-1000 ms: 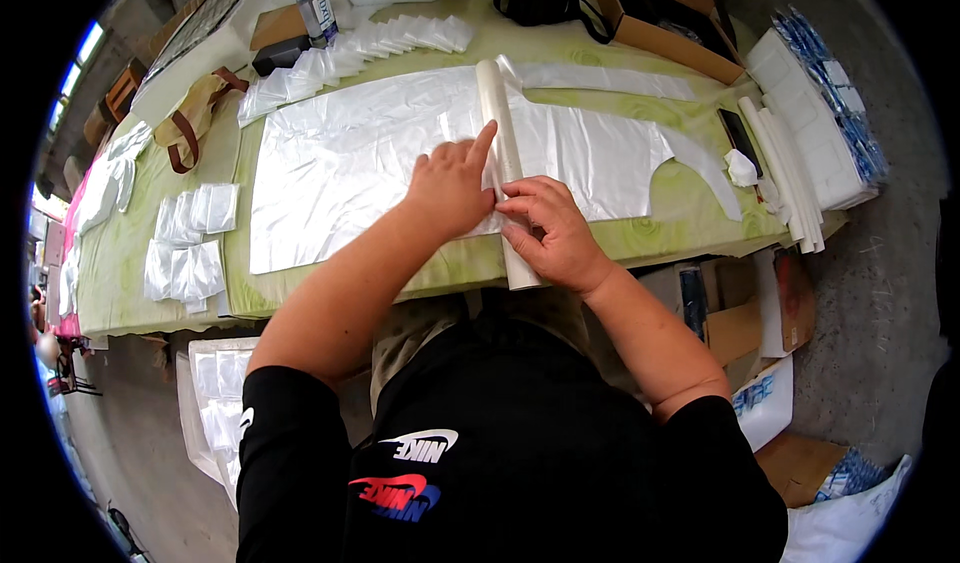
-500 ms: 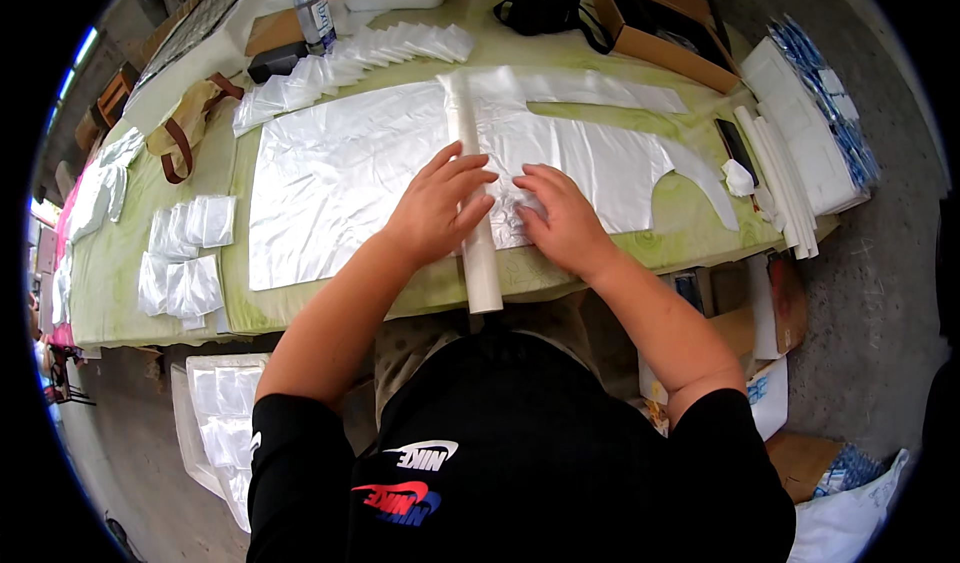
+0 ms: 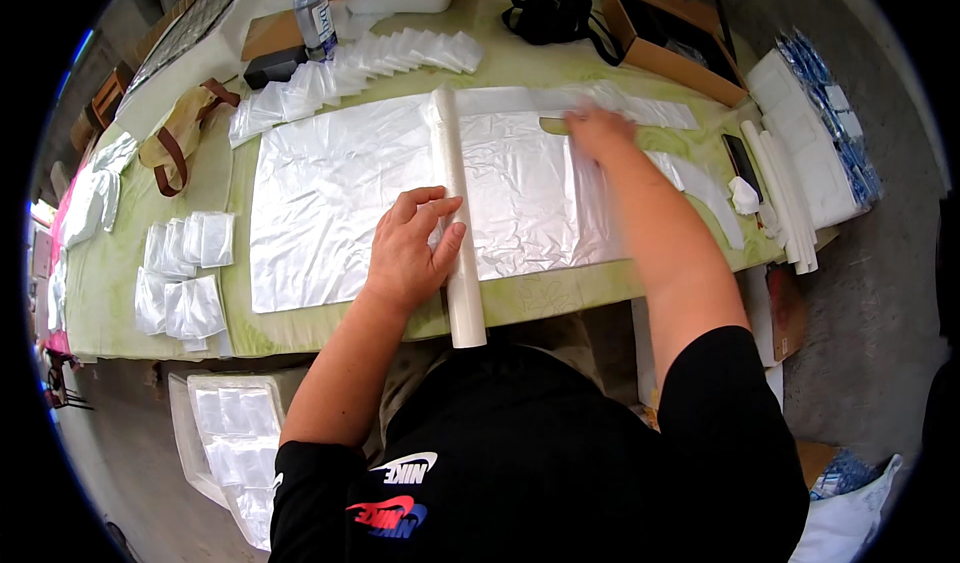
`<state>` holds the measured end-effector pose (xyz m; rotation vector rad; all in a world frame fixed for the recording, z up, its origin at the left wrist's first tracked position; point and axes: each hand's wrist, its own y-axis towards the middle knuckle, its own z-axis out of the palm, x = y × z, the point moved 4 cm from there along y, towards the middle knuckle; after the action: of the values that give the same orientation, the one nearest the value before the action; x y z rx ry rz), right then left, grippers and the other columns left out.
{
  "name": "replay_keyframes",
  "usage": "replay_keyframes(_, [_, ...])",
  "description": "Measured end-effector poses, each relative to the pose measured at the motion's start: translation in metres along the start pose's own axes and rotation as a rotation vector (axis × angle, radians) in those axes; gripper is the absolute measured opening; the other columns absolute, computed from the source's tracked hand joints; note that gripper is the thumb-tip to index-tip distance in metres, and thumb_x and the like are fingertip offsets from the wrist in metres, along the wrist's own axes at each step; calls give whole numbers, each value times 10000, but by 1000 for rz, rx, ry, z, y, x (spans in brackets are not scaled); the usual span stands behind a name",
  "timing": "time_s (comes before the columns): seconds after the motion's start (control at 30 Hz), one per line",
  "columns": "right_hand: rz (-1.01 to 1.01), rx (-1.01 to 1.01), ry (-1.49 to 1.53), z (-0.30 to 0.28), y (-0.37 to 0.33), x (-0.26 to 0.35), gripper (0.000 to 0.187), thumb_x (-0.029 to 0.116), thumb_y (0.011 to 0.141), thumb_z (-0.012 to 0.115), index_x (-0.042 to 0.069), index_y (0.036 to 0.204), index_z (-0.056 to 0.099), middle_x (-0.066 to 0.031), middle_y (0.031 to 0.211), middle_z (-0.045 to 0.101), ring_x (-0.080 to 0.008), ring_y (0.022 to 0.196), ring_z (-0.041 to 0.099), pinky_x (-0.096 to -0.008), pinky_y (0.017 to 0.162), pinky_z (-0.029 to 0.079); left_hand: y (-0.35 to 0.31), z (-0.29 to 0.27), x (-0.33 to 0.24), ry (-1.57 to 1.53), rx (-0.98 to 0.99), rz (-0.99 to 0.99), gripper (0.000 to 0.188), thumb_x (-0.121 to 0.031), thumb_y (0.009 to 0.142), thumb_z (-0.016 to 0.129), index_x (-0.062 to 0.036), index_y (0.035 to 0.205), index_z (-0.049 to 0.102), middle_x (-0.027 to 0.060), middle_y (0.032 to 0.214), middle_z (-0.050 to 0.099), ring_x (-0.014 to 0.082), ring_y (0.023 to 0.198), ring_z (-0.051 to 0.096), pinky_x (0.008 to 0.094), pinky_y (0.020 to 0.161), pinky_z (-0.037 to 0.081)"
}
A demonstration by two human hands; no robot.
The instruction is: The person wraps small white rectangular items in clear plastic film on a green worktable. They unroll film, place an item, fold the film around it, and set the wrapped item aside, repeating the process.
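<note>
A thin white plastic sheet, cut like a disposable apron with strap-like ends, lies spread on the green-covered table. Across its middle runs a long pale tube-shaped roll, its near end reaching past the table edge. My left hand rests against the roll's left side, thumb and fingers apart, not wrapped round it. Farther off to the right, my right hand is over the sheet's upper strap part. Motion smears its fingers, so whether they grip the film is unclear.
Small folded plastic packets lie at left, with another row behind the sheet. At the back stand a bottle, a black bag and a cardboard box. White rolls and a phone lie at right.
My right hand has moved away from the roll, toward the far right of the sheet. The film right of the roll is spread smoother and wider. My left hand has slid slightly nearer me.
</note>
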<state>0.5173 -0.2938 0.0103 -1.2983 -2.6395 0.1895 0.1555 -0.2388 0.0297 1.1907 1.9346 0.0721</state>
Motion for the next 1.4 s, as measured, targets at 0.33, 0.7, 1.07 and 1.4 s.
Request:
replay_keyframes(0.33, [-347,-630,248,21,-43,-34,625,377,882,693,149,1432,504,-217,1385,544,-402,1342,458,-488,1148,349,0,-3,0,-14,-48,16,244,-220,922,686,-103,1135,714,94,1229,638,301,1058,646,427,939,505])
replay_keyframes(0.7, [-201,-178,61,12,-74,84,715,472,899,651,237,1539,434,-167,1648,296,-360,1517,268,-503,1222,239,-2,-1,7,-21,-76,18,245,-252,915,704,-122,1123,720,76,1220,637,273,1073,642,435,948,491])
replay_keyframes(1.07, [-988,-549,405,12,-173,122,629,277,829,721,108,1415,564,-165,1532,461,-394,1461,353,-611,1188,236,-4,0,12,-21,-115,12,215,-205,931,673,-106,1117,718,87,1210,647,291,1034,661,417,901,523])
replay_keyframes(1.4, [18,-106,141,6,-65,28,787,522,852,681,253,1549,435,-108,1675,251,-362,1541,196,-640,1222,144,-2,5,10,-50,-100,-39,201,-220,918,686,-124,1091,721,61,1205,650,284,1011,656,429,911,506])
